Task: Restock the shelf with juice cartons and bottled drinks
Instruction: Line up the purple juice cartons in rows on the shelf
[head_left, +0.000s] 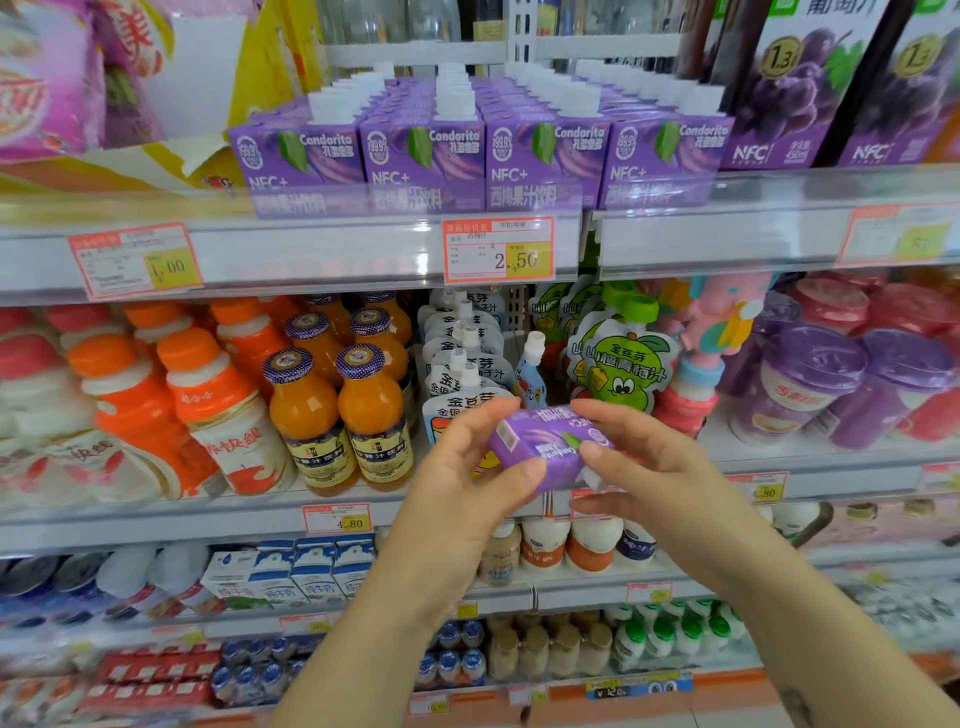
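A small purple juice carton (545, 447) lies on its side in front of the middle shelf, held between both hands. My left hand (462, 467) grips its left end, thumb along the lower front edge. My right hand (639, 457) pinches its right end, where the white cap points. Up on the top shelf stand several rows of matching purple juice cartons (483, 150) with white caps, packed tightly behind the clear shelf rail (322, 244).
Orange juice bottles (337, 405) and orange-capped milk drinks (208, 410) fill the middle shelf at left. Spouted pouches (467, 353) and green pouches (618, 364) hang behind the hands. Purple cups (810, 384) sit at right. Tall grape juice boxes (810, 83) stand at top right.
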